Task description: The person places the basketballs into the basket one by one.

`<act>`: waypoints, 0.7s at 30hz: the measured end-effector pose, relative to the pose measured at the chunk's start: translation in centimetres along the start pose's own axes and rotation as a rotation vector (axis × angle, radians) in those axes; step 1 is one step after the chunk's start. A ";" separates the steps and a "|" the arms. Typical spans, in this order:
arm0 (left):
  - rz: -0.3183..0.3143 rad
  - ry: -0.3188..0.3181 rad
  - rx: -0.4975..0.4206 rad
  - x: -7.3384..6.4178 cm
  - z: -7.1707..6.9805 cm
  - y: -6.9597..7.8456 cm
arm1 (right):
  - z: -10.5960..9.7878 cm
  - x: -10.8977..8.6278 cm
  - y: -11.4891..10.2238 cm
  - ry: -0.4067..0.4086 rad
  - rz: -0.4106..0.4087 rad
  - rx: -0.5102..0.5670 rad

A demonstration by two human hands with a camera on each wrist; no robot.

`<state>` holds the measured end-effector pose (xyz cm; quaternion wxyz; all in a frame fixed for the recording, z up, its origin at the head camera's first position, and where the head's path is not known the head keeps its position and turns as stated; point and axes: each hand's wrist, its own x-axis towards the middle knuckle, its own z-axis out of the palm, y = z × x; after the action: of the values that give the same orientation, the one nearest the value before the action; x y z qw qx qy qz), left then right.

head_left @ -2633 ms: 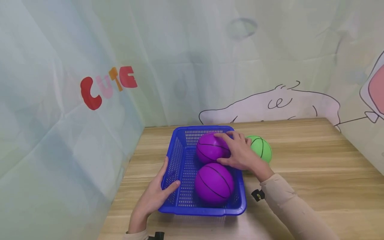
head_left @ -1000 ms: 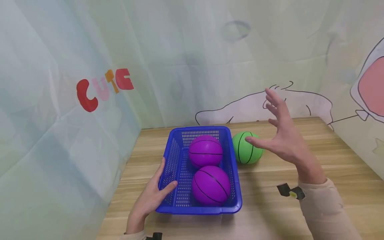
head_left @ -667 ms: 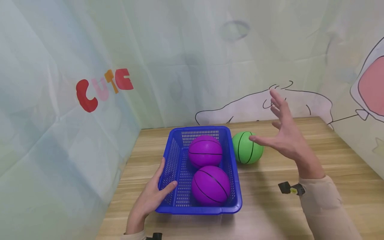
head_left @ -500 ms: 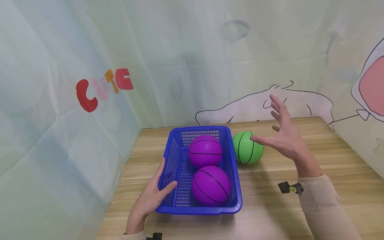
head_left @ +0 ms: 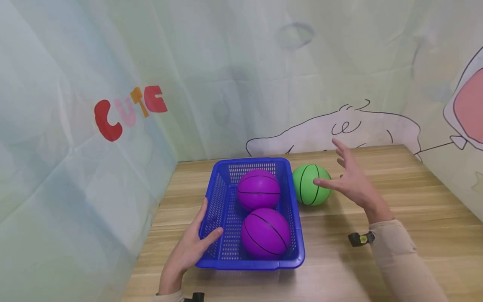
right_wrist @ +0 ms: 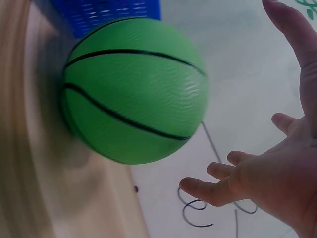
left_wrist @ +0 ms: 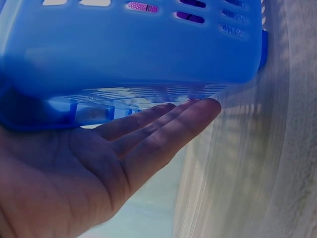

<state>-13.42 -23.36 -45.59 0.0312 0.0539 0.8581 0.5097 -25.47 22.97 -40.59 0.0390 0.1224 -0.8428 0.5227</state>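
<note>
My left hand [head_left: 190,245] holds the left wall of a blue plastic basket [head_left: 249,264], its thumb over the rim and its fingers along the outside. In the left wrist view those fingers [left_wrist: 173,131] lie straight against the slotted wall. Two purple toy basketballs, a back one [head_left: 258,188] and a front one [head_left: 266,234], sit along the basket's right side. A green toy basketball [head_left: 307,188] rests on the table, right beside the basket. My right hand [head_left: 352,178] is spread in the air to the ball's right, holding nothing; the right wrist view shows a gap between them.
The wooden table [head_left: 407,218] ends at printed cloth walls [head_left: 226,105] behind and to the sides. Coloured letters are printed on the left cloth and a line drawing on the back one.
My right hand released the back purple ball inside the basket and rose away to the right. Over the last half second it has come down closer to the green ball. My left hand stays put.
</note>
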 end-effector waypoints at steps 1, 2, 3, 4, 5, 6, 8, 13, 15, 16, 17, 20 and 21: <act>0.000 -0.001 0.000 0.0 0.0 0.0 | 0.2 0.1 0.4 -0.008 0.009 0.003; -0.001 -0.002 0.002 0.0 0.0 0.0 | 0.3 0.1 0.9 -0.018 0.019 0.005; 0.000 -0.003 0.003 0.1 0.0 0.0 | 0.5 0.1 1.3 -0.027 0.029 0.006; -0.001 -0.005 0.004 0.1 0.0 0.0 | 0.7 0.2 1.7 -0.036 0.037 0.006; -0.001 -0.004 0.006 0.1 0.0 0.0 | 0.9 0.2 2.1 -0.042 0.045 0.007; -0.001 -0.004 0.006 0.1 0.0 0.1 | 1.1 0.2 2.5 -0.049 0.052 0.007; 0.000 -0.002 0.007 0.0 -0.1 0.1 | 1.6 0.3 3.2 -0.064 0.069 0.019; -0.003 -0.002 0.008 -0.1 0.0 0.1 | 2.6 0.2 4.2 -0.084 0.100 0.068; -0.007 -0.002 0.010 -0.2 0.0 0.1 | 2.9 0.2 4.4 -0.086 0.106 0.088; -0.007 -0.003 0.009 -0.2 0.0 0.2 | 3.1 0.2 4.5 -0.084 0.104 0.096; -0.008 -0.002 0.009 -0.2 0.0 0.2 | 3.3 0.2 4.6 -0.081 0.102 0.100; -0.004 0.003 0.010 -0.2 0.0 0.2 | 3.9 0.2 4.9 -0.077 0.095 0.112; -0.002 0.005 0.009 -0.1 0.0 0.2 | 4.1 0.2 5.0 -0.076 0.092 0.109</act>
<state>-13.27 -23.28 -45.44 0.0292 0.0521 0.8606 0.5058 -26.65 21.40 -46.79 -0.0238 0.1051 -0.8187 0.5640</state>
